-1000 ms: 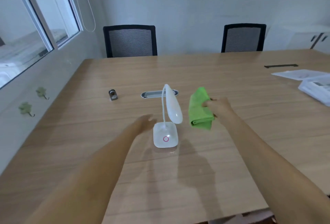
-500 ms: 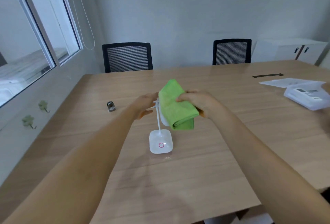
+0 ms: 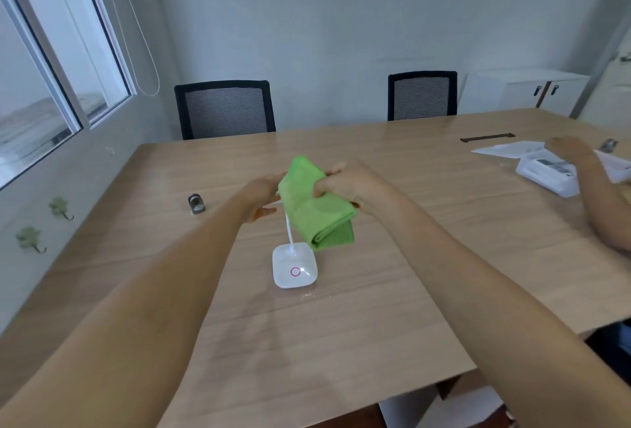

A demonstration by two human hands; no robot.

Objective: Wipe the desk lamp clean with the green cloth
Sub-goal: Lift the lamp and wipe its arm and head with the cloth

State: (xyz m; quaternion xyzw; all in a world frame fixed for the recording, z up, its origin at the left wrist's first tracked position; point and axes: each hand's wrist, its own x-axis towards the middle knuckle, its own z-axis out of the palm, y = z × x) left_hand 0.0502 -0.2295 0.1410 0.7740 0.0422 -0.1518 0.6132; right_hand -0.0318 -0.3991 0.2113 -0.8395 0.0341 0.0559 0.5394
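A white desk lamp stands on the wooden table, its square base (image 3: 294,270) with a pink ring towards me. Its thin neck rises from the base and its head is hidden behind the folded green cloth (image 3: 316,209). My right hand (image 3: 345,183) grips the cloth from the right and holds it against the lamp head. My left hand (image 3: 261,195) is at the left of the lamp head, fingers curled around it; a sliver of white shows by the fingertips.
A small metal object (image 3: 196,204) lies on the table to the left. Another person's hand (image 3: 568,149) rests on papers and a white box (image 3: 546,175) at the right. Two black chairs (image 3: 225,108) stand behind the table.
One second ago the cloth lay on the table under my right hand. I have lifted it onto the lamp head, and my left hand rose from beside the base to the lamp head.
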